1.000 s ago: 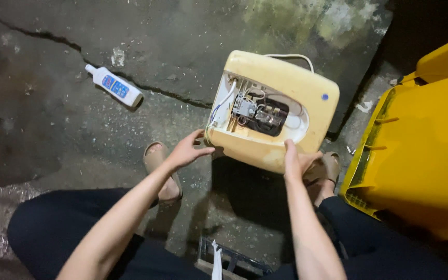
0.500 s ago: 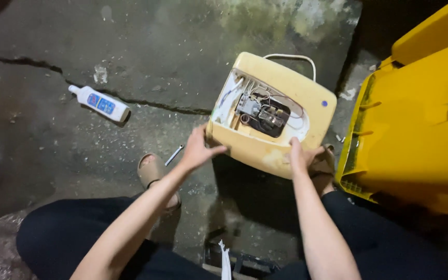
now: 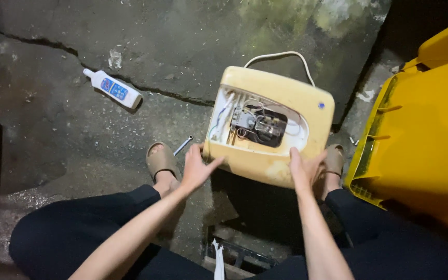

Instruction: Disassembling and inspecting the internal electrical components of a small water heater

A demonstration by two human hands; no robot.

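Yellowed plastic appliance [image 3: 286, 103], innards exposed, held by open left hand [image 3: 197, 168] and right hand [image 3: 303, 168].

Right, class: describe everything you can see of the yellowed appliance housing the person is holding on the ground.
The appliance housing is a rounded, boxy shell of cream-yellow plastic, discoloured and stained along its near edge. A cover is off, showing an opening with a metal component and thin wires inside. A small blue dot sits near its right corner, and a white cord loops from its far side. It rests tilted on the cracked concrete floor. The left hand touches its near left corner; the right hand grips its near edge.
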